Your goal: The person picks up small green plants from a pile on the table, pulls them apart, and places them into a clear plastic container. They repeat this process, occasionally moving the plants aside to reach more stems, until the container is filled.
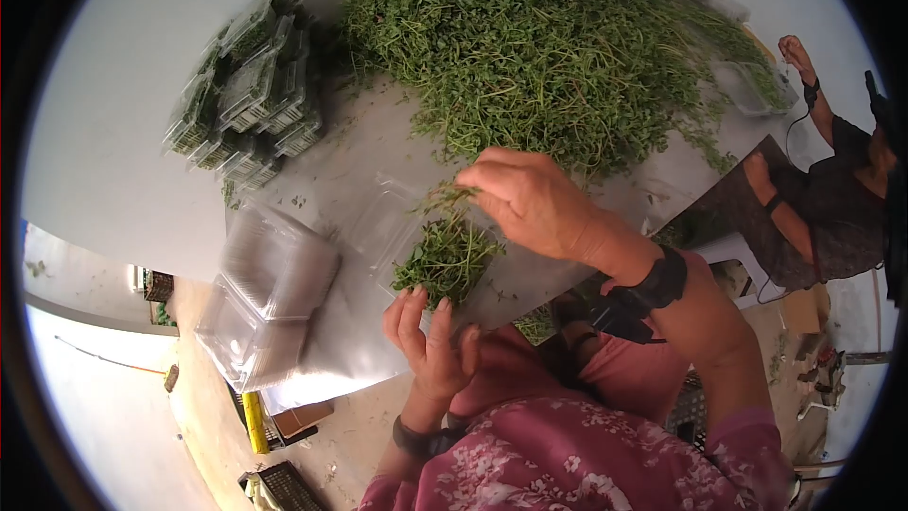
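Observation:
Between my hands an open clear plastic clamshell box (386, 213) lies on the table, its lid folded back. Leafy green herb sprigs (445, 260) fill its near half. My left hand (431, 345) rests at the box's near edge, fingers apart and fingertips against the sprigs. Above the far side of the box, my right hand (530, 201) pinches a small tuft of herb sprigs (448, 197) between thumb and fingers. Just beyond it rises a large heap of the same herbs (549, 47).
Nested empty clamshell boxes (270, 274) stand at the table's left edge. Filled, closed boxes (251, 85) are stacked at the back left. Another person (813, 199) is at the right, near a box with herbs (757, 87). Dark crates (293, 487) sit on the floor.

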### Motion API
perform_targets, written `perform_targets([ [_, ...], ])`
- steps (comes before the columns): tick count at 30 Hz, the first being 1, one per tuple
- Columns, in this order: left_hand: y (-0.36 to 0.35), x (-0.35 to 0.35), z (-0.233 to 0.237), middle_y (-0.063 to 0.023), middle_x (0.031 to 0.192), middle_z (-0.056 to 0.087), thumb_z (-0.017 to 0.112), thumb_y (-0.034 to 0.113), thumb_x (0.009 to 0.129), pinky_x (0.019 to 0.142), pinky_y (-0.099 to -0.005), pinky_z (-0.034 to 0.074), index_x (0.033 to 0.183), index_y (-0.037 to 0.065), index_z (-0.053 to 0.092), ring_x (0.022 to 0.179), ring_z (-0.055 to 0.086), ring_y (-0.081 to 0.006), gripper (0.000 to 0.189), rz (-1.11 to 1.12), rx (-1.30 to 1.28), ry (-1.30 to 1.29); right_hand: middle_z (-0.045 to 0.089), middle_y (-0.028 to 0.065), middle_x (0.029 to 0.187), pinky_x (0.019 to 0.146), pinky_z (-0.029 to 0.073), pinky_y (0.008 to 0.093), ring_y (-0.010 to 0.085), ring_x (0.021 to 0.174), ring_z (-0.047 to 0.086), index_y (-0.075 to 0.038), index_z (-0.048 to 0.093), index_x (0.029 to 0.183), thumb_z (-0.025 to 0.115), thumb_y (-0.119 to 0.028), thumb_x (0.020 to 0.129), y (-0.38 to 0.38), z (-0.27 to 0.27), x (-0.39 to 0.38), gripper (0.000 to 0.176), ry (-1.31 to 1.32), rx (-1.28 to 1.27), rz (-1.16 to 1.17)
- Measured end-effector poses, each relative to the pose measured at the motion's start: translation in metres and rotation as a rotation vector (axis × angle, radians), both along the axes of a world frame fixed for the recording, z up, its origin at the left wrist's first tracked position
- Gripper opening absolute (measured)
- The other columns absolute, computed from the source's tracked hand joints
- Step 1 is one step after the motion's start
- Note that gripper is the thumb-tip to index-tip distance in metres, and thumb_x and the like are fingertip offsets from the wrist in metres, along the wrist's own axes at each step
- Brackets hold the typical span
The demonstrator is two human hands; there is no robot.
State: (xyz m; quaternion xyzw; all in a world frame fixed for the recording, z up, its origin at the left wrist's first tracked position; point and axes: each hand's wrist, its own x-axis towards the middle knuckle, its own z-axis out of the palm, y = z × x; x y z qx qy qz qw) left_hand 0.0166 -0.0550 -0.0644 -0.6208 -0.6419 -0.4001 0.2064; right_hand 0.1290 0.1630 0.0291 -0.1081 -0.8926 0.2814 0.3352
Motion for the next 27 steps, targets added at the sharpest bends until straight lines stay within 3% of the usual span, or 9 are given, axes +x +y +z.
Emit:
perform_targets([
  [6,0.0,-0.004,0.009,-0.0268,0.144,0.046,0.061,0.031,0.095,0.109,-0.0593,0.032,0.135,0.002,0.052,0.134,0.04,-0.048,0.051,0.091,0.012,0.015,0.061,0.0132,0.102,0.079,0.053,0.0431,0.0365,0.089,0.064,-0.002,0.064,0.113,0.067,-0.004,0.087,-0.01,-0.016,-0.01,0.027,-0.117,0.0,0.063],
  [12,0.01,-0.009,0.042,-0.0205,0.147,0.046,0.063,0.048,0.093,0.112,-0.058,0.024,0.135,0.004,0.055,0.139,0.039,-0.042,0.061,0.092,-0.271,0.075,0.063,0.0141,0.092,0.076,0.05,0.0449,0.0367,0.085,0.063,-0.001,0.066,0.1,0.067,-0.008,0.087,0.037,-0.003,0.015,0.015,-0.194,0.006,-0.09],
  [15,0.021,-0.008,0.056,-0.0188,0.148,0.047,0.058,0.059,0.094,0.115,-0.0556,0.022,0.135,0.001,0.056,0.141,0.038,-0.0408,0.071,0.063,-0.415,0.114,0.062,0.0141,0.083,0.071,0.05,0.0423,0.0334,0.078,0.063,0.0,0.066,0.092,0.066,-0.003,0.085,0.057,-0.002,0.038,0.008,-0.225,-0.033,-0.116],
  [20,0.036,-0.012,0.058,-0.0206,0.138,0.057,0.06,0.065,0.088,0.113,-0.055,0.027,0.132,-0.003,0.057,0.135,0.046,-0.04,0.081,0.014,-0.568,0.071,0.063,0.0127,0.083,0.069,0.05,0.0405,0.0301,0.075,0.064,-0.001,0.068,0.091,0.066,0.001,0.08,0.079,-0.009,0.07,0.011,-0.343,-0.075,-0.148],
  [27,0.043,-0.016,0.057,-0.0216,0.135,0.059,0.064,0.064,0.085,0.111,-0.0517,0.032,0.131,-0.005,0.057,0.132,0.05,-0.0396,0.083,-0.009,-0.642,0.021,0.061,0.0137,0.096,0.075,0.05,0.0419,0.0334,0.09,0.062,-0.004,0.07,0.096,0.066,0.004,0.079,0.075,-0.021,0.087,0.019,-0.687,-0.026,-0.226],
])
